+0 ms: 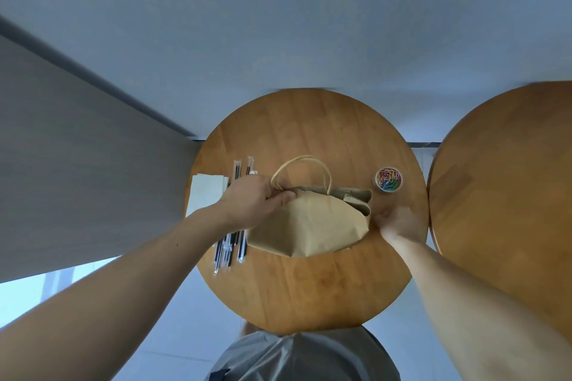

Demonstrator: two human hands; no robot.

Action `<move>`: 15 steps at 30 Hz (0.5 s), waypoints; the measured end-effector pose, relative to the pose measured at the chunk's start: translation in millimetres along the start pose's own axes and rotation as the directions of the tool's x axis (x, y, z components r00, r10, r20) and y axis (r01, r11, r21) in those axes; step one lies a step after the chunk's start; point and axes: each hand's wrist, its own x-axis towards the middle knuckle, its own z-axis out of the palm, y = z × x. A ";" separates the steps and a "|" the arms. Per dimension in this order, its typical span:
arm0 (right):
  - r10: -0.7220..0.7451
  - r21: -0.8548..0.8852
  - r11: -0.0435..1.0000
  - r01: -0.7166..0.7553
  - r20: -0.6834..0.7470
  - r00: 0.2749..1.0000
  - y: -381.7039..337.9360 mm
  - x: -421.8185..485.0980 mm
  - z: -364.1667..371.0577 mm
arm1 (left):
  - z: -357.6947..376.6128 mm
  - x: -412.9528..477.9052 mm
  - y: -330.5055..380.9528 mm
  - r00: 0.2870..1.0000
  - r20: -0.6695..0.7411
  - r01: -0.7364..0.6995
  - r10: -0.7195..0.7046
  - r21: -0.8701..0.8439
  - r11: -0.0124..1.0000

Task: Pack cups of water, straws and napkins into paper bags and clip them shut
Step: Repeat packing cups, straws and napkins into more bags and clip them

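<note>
Paper bag (312, 223), brown, over the middle of a round wooden table (309, 288), held between both hands. Its top edge, with two twine handles (305, 157), points away from the person, and the creased body spreads toward the near rim. Whether the bag rests on the tabletop or is lifted clear of it cannot be told from this view.

The left hand (253, 201) grips the top left corner, fingers curled round the paper just beside the handle roots and thumb pressed along the top edge. The right hand (397, 223) pinches the right side of the bag, where the folded gusset gapes slightly (the fingertips are hidden behind the paper).

Wrapped black straws (229, 252) lie in a loose bundle left of the bag, partly under the left forearm. Beside them, at the table's left rim, sits a stack of pale napkins (205, 195). A small round tub of coloured paper clips (388, 179) stands right of the bag, apart from it. A second wooden table (510, 179) is at right.
</note>
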 end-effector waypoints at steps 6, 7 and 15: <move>-0.022 0.326 0.944 0.059 -0.115 0.993 -12.1 -24.6 -14.6 | -1.1 -7.7 -0.5 1.000 -0.010 -0.019 0.019 0.058 0.998; -0.047 0.386 0.917 0.099 -0.143 0.989 -16.4 -30.9 -22.7 | -1.6 -9.5 0.6 1.000 -0.009 -0.018 0.019 0.063 0.998; -0.241 0.501 0.728 0.468 -0.452 0.859 -64.6 -113.5 -109.7 | -5.4 -26.1 11.7 1.000 -0.024 0.005 -0.002 0.104 0.995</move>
